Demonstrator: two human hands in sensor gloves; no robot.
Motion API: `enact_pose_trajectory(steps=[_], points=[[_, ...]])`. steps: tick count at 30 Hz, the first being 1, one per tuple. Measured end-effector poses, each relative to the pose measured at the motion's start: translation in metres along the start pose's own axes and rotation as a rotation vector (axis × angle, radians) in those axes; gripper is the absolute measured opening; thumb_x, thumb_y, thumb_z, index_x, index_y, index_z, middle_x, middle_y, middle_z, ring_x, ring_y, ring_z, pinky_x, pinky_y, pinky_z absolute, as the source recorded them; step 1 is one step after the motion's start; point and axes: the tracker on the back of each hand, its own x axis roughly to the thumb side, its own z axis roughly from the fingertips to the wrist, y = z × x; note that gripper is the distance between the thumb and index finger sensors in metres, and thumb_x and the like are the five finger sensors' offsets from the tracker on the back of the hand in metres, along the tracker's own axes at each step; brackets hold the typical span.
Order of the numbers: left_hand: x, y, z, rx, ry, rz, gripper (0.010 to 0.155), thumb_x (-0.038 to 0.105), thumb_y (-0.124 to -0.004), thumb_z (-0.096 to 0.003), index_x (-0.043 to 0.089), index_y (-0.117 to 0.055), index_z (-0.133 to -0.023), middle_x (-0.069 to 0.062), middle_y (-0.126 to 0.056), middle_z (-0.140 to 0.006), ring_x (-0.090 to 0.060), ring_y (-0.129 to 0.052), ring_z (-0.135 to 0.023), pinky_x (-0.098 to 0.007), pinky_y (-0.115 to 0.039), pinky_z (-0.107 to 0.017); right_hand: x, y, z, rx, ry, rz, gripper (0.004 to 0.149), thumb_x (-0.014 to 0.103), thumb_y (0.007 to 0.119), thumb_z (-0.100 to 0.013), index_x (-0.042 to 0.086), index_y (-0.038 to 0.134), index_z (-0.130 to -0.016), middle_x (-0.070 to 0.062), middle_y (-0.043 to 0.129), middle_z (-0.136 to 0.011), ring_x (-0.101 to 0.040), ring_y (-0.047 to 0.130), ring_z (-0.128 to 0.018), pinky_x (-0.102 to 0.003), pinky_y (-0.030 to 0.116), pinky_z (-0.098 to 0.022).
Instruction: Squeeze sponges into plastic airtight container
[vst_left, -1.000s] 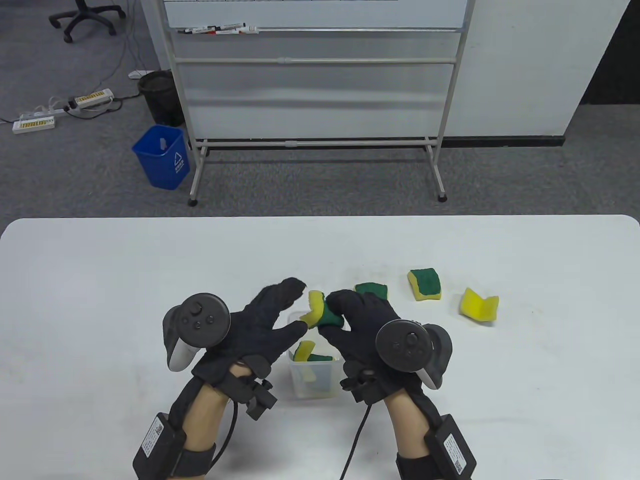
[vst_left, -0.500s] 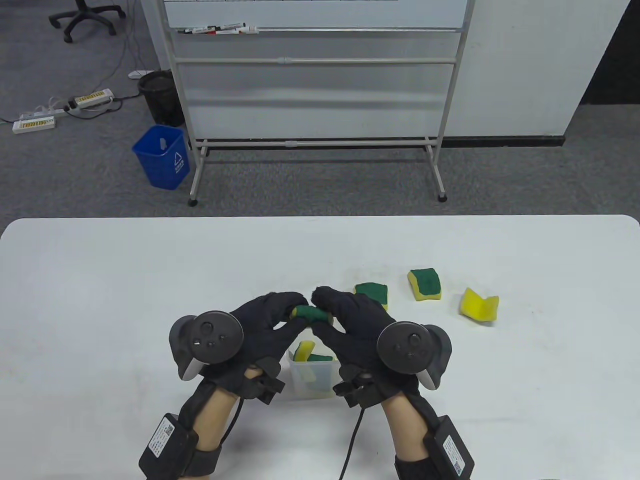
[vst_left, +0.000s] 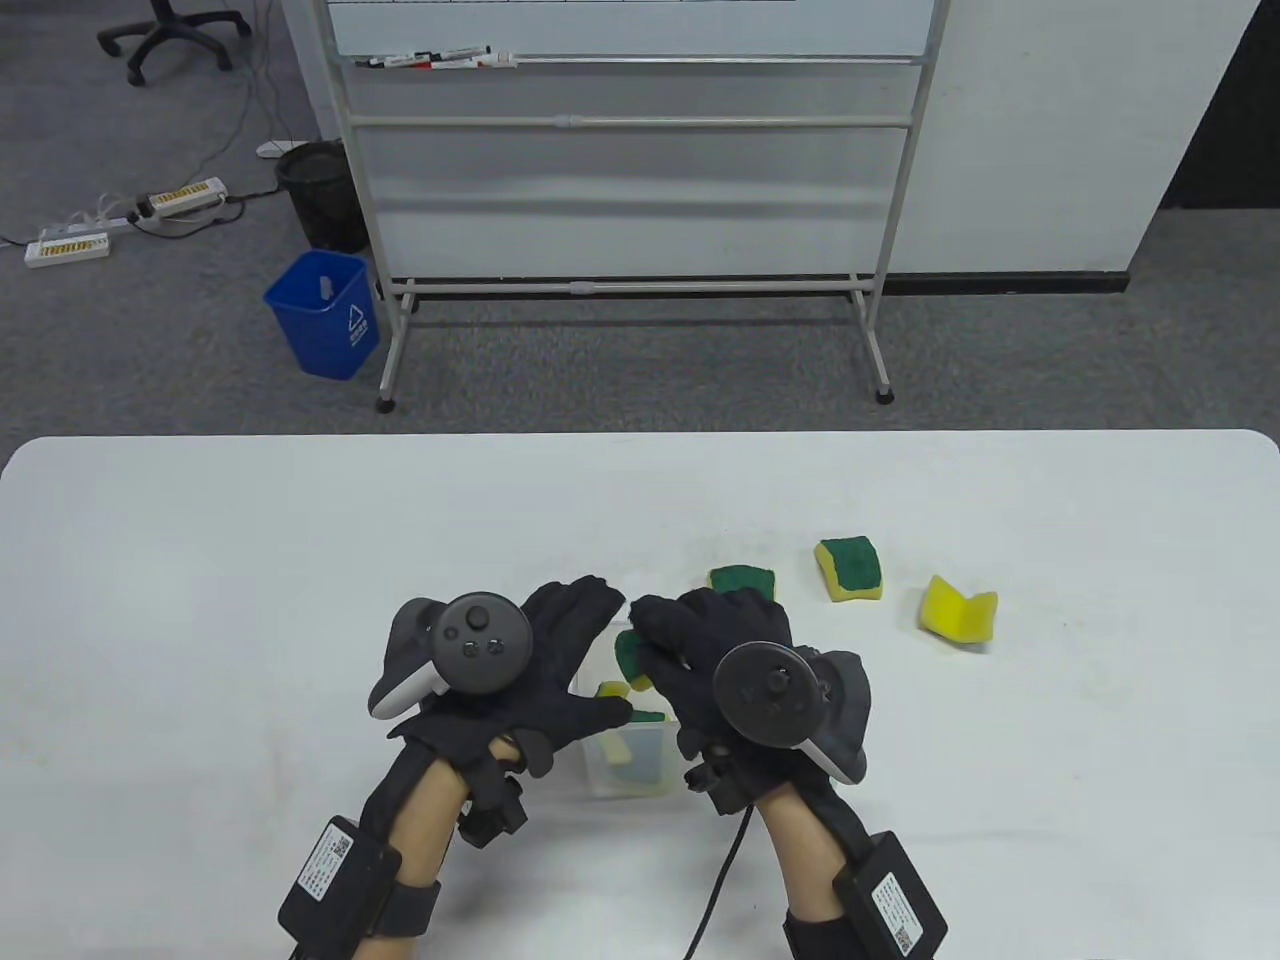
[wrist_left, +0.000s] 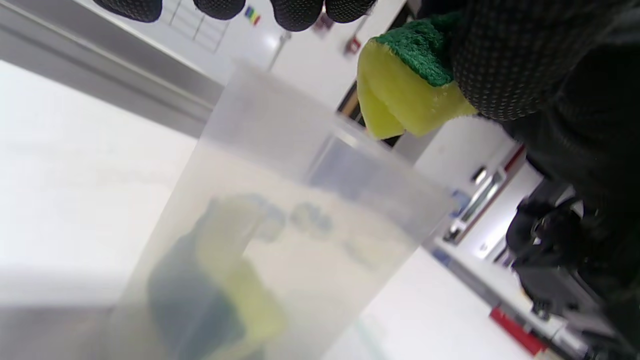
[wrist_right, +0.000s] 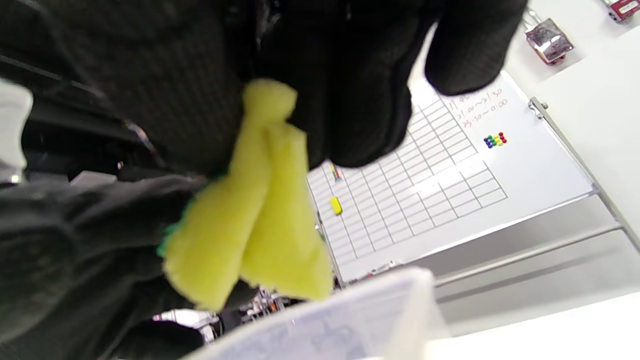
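My right hand (vst_left: 700, 650) grips the folded sponge (vst_left: 632, 655), yellow foam doubled over on itself, green scrub side out. A sec ago both hands pinched it flat above the box; now the left hand (vst_left: 560, 660) has let go of it and dropped to the container (vst_left: 640, 760), fingers spread along its left wall and far rim, thumb across the near-left rim, bracing it, I'd say. The right has come down w/ the sponge, so it hangs just over the opening; the left wrist view shows its yellow tip just above the rim, not inside yet. So squeeze looks done, stuffing comes next.

Container: translucent plastic, no lid on, one sponge already inside, seen through the wall as a yellow-green blur. Maybe more; can't tell.

Further out on the table (vst_left: 200, 600), right of my hands: green-top sponge (vst_left: 742, 580) close by, second sponge (vst_left: 850, 568) beyond it, bent yellow sponge (vst_left: 958, 608) farthest.
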Motion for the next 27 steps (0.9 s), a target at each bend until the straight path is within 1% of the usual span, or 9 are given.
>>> enact_pose_trajectory(steps=[3,7,9,11,13,15,18,23,27], points=[[-0.001,-0.005,-0.003,-0.056,0.007,-0.016,0.096,0.064,-0.081,-0.0438,0.025,-0.028,-0.114,-0.008,-0.026,-0.126,-0.046,-0.027,-0.113,-0.073,-0.041,-0.077,0.002,0.008,-0.001,0.052,-0.012,0.069,0.043,0.037,0.097,-0.038,0.032,0.097,-0.081,0.001,0.098,-0.075,-0.030,0.094,-0.078,-0.063,0.062,-0.070],[-0.003,-0.009,-0.005,-0.081,0.031,-0.041,0.097,0.062,-0.082,-0.0440,0.024,-0.027,-0.113,-0.009,-0.026,-0.125,-0.046,-0.026,-0.113,-0.073,-0.041,-0.077,0.007,0.015,-0.001,0.115,-0.034,0.122,0.044,0.036,0.097,-0.038,0.030,0.097,-0.082,0.002,0.099,-0.077,-0.029,0.092,-0.083,-0.064,0.061,-0.071],[-0.005,-0.011,-0.007,-0.090,0.045,-0.064,0.096,0.062,-0.082,-0.0441,0.024,-0.027,-0.113,-0.008,-0.027,-0.125,-0.045,-0.028,-0.114,-0.072,-0.042,-0.077,0.009,0.020,-0.001,0.128,-0.048,0.164,0.049,0.035,0.098,-0.037,0.028,0.093,-0.085,0.003,0.099,-0.076,-0.028,0.092,-0.083,-0.065,0.060,-0.071],[-0.006,-0.011,-0.007,-0.086,0.038,-0.043,0.096,0.062,-0.082,-0.0442,0.025,-0.027,-0.113,-0.008,-0.027,-0.125,-0.045,-0.030,-0.114,-0.072,-0.043,-0.077,0.011,0.024,-0.001,0.145,-0.059,0.215,0.054,0.036,0.098,-0.037,0.031,0.085,-0.090,0.005,0.100,-0.075,-0.026,0.094,-0.083,-0.065,0.059,-0.072],[-0.007,-0.011,-0.007,-0.084,0.031,-0.029,0.094,0.060,-0.082,-0.0447,0.025,-0.028,-0.113,-0.008,-0.028,-0.125,-0.044,-0.032,-0.114,-0.072,-0.043,-0.077,0.011,0.027,-0.001,0.149,-0.071,0.215,0.050,0.036,0.098,-0.037,0.032,0.087,-0.085,0.005,0.101,-0.074,-0.026,0.094,-0.083,-0.065,0.058,-0.072],[-0.008,-0.012,-0.007,-0.086,0.032,-0.019,0.095,0.060,-0.082,-0.0447,0.024,-0.028,-0.113,-0.008,-0.027,-0.125,-0.044,-0.032,-0.114,-0.071,-0.043,-0.077,0.011,0.032,-0.002,0.193,-0.071,0.236,0.046,0.037,0.099,-0.036,0.032,0.090,-0.082,0.005,0.102,-0.073,-0.026,0.093,-0.086,-0.067,0.056,-0.072],[-0.009,-0.012,-0.008,-0.089,0.032,-0.007,0.095,0.060,-0.082,-0.0447,0.025,-0.028,-0.113,-0.008,-0.027,-0.125,-0.044,-0.032,-0.114,-0.071,-0.043,-0.077,0.009,0.038,-0.002,0.220,-0.072,0.272,0.045,0.039,0.098,-0.036,0.033,0.092,-0.080,0.006,0.102,-0.073,-0.025,0.090,-0.089,-0.067,0.055,-0.073],[-0.009,-0.012,-0.008,-0.098,0.034,0.002,0.094,0.060,-0.082,-0.0450,0.025,-0.027,-0.113,-0.008,-0.026,-0.125,-0.044,-0.033,-0.114,-0.070,-0.043,-0.077,0.005,0.038,-0.003,0.230,-0.056,0.227,0.043,0.039,0.099,-0.036,0.032,0.095,-0.078,0.006,0.103,-0.073,-0.024,0.088,-0.091,-0.068,0.054,-0.073],[-0.009,-0.012,-0.007,-0.100,0.036,0.000,0.094,0.060,-0.082,-0.0449,0.025,-0.027,-0.113,-0.007,-0.026,-0.125,-0.045,-0.033,-0.113,-0.070,-0.043,-0.077,0.005,0.038,-0.003,0.249,-0.048,0.238,0.041,0.040,0.098,-0.037,0.031,0.097,-0.077,0.006,0.104,-0.074,-0.023,0.086,-0.093,-0.068,0.053,-0.073]])
